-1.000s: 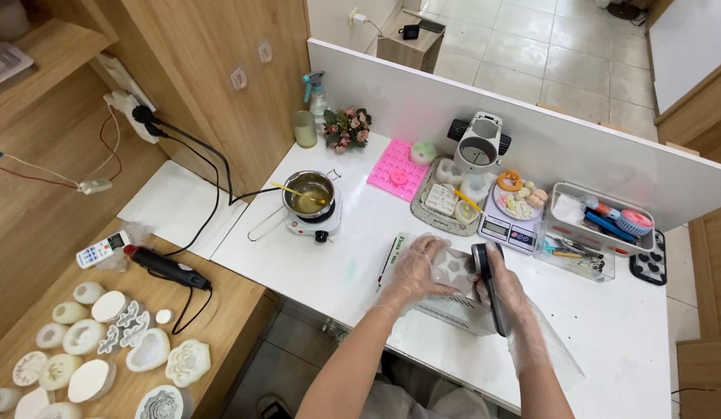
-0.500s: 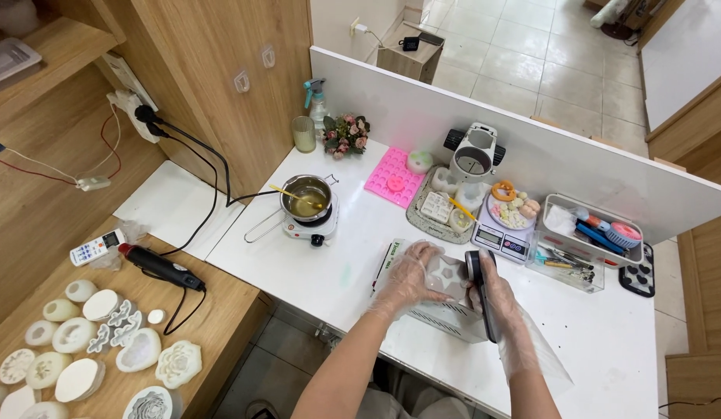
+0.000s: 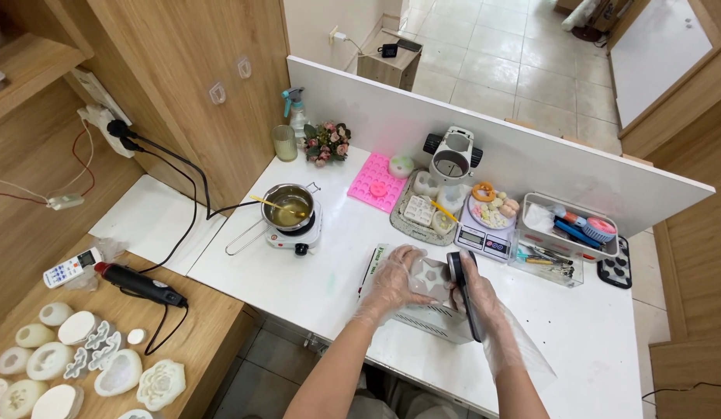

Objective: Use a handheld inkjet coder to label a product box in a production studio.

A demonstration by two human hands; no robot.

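Both hands wore clear gloves. The left hand [image 3: 391,283] lay curled over the left side of a pale mould [image 3: 428,278], gripping it. The right hand [image 3: 473,291] was closed around a dark scraper [image 3: 463,299] held upright against the mould's right edge. The mould sat between the hands on a white box [image 3: 430,320] near the counter's [image 3: 314,287] front edge, in front of the scale [image 3: 484,237].

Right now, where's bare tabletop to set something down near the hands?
Bare white table runs right of the right hand, below the clear tray. Another bare patch lies between the small hotplate with its pot and the left hand. Along the back partition it is crowded: pink mould, scale, white basket.
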